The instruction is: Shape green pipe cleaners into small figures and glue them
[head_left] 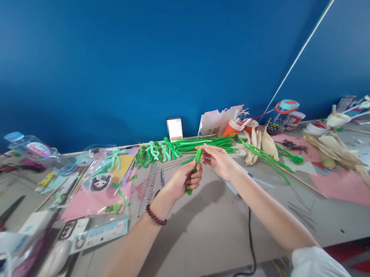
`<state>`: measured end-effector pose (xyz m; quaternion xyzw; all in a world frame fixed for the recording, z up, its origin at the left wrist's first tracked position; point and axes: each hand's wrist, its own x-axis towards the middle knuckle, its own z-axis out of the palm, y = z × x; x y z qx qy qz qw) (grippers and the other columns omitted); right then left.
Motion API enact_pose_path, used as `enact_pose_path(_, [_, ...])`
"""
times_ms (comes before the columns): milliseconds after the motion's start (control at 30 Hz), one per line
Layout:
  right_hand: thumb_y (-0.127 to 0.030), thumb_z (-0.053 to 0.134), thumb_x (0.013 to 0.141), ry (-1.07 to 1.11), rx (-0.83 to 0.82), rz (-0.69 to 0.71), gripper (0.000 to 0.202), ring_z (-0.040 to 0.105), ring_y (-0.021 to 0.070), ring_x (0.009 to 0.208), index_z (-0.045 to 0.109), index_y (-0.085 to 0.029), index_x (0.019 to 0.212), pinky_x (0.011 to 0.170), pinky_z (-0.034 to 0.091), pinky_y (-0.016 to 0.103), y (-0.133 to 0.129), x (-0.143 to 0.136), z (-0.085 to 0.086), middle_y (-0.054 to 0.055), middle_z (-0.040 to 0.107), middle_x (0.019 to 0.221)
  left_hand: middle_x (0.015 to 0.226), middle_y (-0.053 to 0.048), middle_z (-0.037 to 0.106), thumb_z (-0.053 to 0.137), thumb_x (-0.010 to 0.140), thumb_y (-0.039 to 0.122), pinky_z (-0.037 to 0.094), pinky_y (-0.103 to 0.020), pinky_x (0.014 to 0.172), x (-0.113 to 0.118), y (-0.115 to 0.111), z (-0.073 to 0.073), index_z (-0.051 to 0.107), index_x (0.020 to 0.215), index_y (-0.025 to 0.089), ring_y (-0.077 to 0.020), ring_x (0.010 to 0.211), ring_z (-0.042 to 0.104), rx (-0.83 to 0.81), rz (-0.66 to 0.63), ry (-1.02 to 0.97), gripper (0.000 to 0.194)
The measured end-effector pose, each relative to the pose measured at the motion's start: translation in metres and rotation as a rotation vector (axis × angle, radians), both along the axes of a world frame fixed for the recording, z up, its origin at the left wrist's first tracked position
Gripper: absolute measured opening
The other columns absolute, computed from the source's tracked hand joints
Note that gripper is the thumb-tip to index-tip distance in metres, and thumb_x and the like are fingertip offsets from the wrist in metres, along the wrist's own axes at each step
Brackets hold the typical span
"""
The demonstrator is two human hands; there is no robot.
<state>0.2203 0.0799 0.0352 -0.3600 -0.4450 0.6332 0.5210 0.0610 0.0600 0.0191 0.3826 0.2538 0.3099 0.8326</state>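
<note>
My left hand (181,182) is wrapped round a small bundle of green pipe cleaners (198,155), whose folded-looking top sticks up above the fist and whose lower ends show beneath it. At that top end my right hand (218,160) pinches with thumb and forefinger; the exact strand between the fingertips is too small to make out. Behind both hands, a long pile of straight green pipe cleaners (212,142) lies along the wall. To its left are several twisted light and dark green pipe-cleaner pieces (156,152).
A phone (175,128) leans on the blue wall. At left lie a clear ruler (148,191), a plastic bag (101,176), a water bottle (36,149) and scissors (6,216). Orange paper cups (232,128), dried husks (265,145) and pink paper (352,187) are at right.
</note>
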Motion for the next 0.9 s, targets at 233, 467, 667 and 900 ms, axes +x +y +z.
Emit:
enact_pose_path(233, [-0.042,0.068,0.074,-0.058,0.088,0.180,0.027,0.058,0.0110,0.060,0.072,-0.018,0.084,0.066,0.045,0.028,0.000,-0.001,-0.005,0.004,0.068,0.083,0.055,0.008,0.018,0.046,0.085,0.048,0.013,-0.015,0.036,-0.001,0.000,0.001,0.041,0.074,0.018,-0.0046,0.041,0.012,0.028,-0.007,0.010,0.032])
enact_pose_path(467, [-0.038,0.071,0.070,-0.013,0.046,0.065,0.022,0.059,0.0120,0.066,0.073,-0.019,0.082,0.065,0.044,0.026,0.002,0.002,-0.004,0.003,0.070,0.082,0.053,0.009,0.020,0.045,0.086,0.047,0.010,-0.016,0.036,0.001,0.000,-0.001,0.043,0.075,0.017,-0.0042,0.040,0.012,0.102,-0.012,0.021,0.031])
enact_pose_path(667, [-0.044,0.066,0.073,-0.018,0.018,0.018,0.027,0.061,0.0157,0.080,0.073,-0.022,0.087,0.071,0.045,0.028,0.010,0.004,-0.010,0.004,0.071,0.092,0.051,0.010,0.022,0.053,0.080,0.051,0.007,-0.016,0.036,0.005,0.005,-0.011,0.042,0.075,0.018,-0.0035,0.039,0.011,0.191,0.112,0.127,0.035])
enact_pose_path(900, [-0.039,0.072,0.069,-0.107,-0.010,0.165,0.026,0.062,0.0163,0.084,0.074,-0.019,0.084,0.081,0.046,0.031,0.019,0.002,-0.029,0.004,0.071,0.091,0.048,0.011,0.021,0.056,0.076,0.058,0.007,-0.017,0.037,0.007,0.016,-0.031,0.041,0.073,0.019,-0.0031,0.037,0.012,0.253,0.213,0.200,0.042])
